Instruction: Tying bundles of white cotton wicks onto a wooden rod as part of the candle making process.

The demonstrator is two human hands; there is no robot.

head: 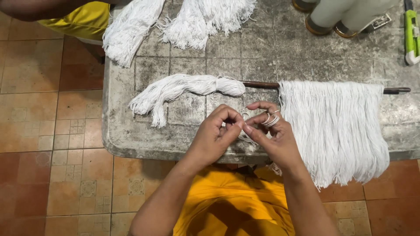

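Observation:
My left hand and my right hand meet over the front edge of a grey stone table, both pinching thin white cotton strands. Loops of the strand wrap around my right fingers. Just beyond my hands a dark wooden rod lies across the table. A fringe of white threads hangs from the rod on the right and drapes over the table edge. A loose white yarn bundle lies at the rod's left end.
Two more white yarn bundles lie at the table's far edge. Another person in yellow stands at the far left. Yarn cones and a green tool sit at the far right. Orange floor tiles surround the table.

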